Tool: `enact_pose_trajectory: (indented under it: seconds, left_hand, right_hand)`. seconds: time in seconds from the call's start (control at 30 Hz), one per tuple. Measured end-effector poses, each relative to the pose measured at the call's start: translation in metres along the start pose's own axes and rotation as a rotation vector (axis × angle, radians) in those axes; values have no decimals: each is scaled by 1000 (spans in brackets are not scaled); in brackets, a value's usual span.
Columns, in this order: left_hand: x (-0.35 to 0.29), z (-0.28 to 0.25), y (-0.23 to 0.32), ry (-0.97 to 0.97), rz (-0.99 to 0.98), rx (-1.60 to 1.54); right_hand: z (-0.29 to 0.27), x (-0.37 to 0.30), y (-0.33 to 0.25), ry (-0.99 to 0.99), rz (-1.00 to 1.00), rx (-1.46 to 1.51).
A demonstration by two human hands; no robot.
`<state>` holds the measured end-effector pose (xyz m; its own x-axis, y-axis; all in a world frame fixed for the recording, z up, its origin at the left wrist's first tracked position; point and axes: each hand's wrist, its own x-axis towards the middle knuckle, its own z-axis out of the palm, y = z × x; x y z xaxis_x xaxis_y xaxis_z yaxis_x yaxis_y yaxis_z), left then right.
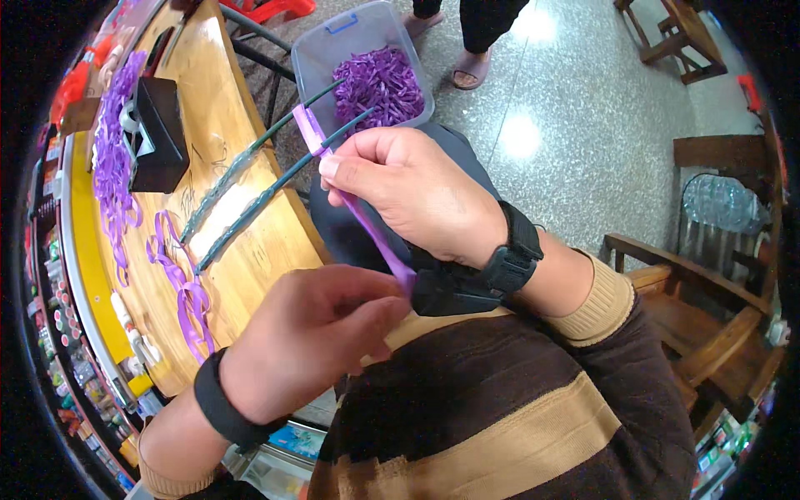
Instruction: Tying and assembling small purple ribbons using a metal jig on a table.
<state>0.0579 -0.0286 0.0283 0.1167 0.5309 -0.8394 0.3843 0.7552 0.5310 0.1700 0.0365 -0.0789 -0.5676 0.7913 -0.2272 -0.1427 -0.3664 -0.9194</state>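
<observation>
My right hand [417, 187] pinches a purple ribbon [371, 227] between thumb and fingers, close to the two dark green rods [275, 193]. The ribbon's upper part lies folded flat across the rods near their far ends. From there its tail runs down toward my body. My left hand [312, 337], slightly blurred, has thumb and fingers closed at the lower end of that tail. The rods rest on the wooden table and stick out past its edge. Clear wrapping seems to cover their near halves.
A translucent bin [425, 100] with many purple folded pieces stands beyond my hands. On the wooden table [212, 100] lie loose purple ribbons [179, 283], a ribbon bundle [117, 158] and a black box [158, 137]. Another person's feet [469, 71] are behind the bin; a wooden chair [692, 308] stands right.
</observation>
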Motion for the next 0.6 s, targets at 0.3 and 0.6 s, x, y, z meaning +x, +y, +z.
enact_pose_trajectory:
  seconds: [0.3, 0.6]
  left_hand:
    - [3, -56, 17, 383, 336, 248]
    - [33, -59, 2, 484, 993, 834]
  right_hand:
    - [5, -32, -22, -9, 127, -60]
    - [13, -54, -32, 37, 145, -143]
